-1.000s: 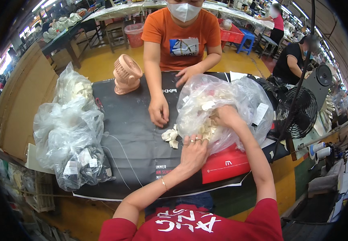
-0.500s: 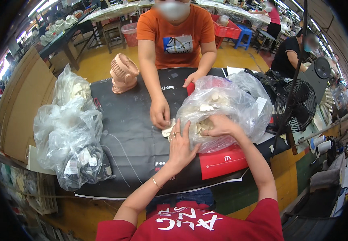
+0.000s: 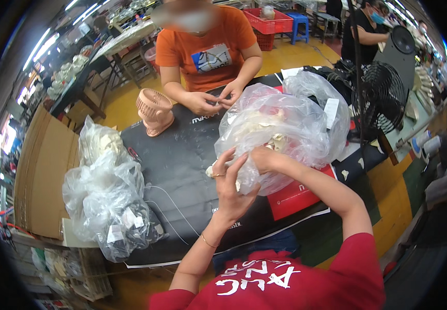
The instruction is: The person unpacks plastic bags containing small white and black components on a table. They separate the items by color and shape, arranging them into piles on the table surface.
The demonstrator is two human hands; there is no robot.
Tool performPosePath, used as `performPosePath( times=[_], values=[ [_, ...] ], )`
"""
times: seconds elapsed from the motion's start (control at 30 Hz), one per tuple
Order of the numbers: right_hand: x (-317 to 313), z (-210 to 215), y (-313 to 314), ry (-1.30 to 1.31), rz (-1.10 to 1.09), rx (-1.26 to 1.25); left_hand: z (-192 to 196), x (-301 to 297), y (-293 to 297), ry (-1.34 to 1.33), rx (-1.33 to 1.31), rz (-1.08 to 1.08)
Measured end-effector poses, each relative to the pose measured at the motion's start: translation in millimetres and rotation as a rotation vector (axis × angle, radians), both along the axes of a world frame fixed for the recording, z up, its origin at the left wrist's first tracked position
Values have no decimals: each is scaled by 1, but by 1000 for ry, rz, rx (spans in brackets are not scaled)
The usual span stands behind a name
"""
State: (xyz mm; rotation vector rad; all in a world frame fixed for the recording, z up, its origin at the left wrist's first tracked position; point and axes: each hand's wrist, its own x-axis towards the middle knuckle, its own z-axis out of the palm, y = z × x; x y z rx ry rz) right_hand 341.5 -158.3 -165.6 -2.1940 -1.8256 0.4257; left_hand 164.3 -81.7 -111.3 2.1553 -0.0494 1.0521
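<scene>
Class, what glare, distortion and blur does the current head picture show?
In the head view: ceiling lights glare white at upper left; the handled bag glints; the near edge of the table bows; black fills the corners; the co-worker in orange is blurred about the head.

The black-topped table (image 3: 182, 165) stands on a yellow floor (image 3: 306, 57), which shows beyond it and again off its near right corner, next to a dark green strip (image 3: 321, 240). Tall cardboard sheets (image 3: 42, 175) stand on edge just left of the table. Well beyond it, to the left, runs a pale-topped workbench (image 3: 122, 44), with white tube lights (image 3: 40, 46) overhead; beyond it to the right are a blue stool (image 3: 300, 27) and a grey-topped stool (image 3: 326, 17).
</scene>
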Motion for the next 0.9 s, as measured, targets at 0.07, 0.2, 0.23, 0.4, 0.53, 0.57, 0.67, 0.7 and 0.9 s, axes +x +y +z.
performPosePath(
  times=[0.07,0.2,0.23,0.4,0.53,0.57,0.67,0.7,0.9],
  values=[
    [-10,22,-3,46,-94,-110,-7,-4,3,-2,94,82],
    [-22,47,-15,-6,-160,-352,-36,-18,-10,181,51,161],
    [-22,44,-21,-54,-130,-303,-44,-17,-13,242,39,106],
    [-11,6,-37,-51,105,131,-74,0,-42,322,-29,-11],
    [17,5,-47,146,-50,146,-75,19,-43,270,-53,-1],
    [24,11,-46,171,-120,38,-73,25,-41,253,-39,5],
    [37,35,-50,206,-245,230,-68,38,-29,262,-79,4],
    [41,44,-50,190,-311,212,-67,42,-25,255,-90,-2],
    [55,86,-64,112,-532,533,-58,76,-10,403,-145,14]
  ],
)
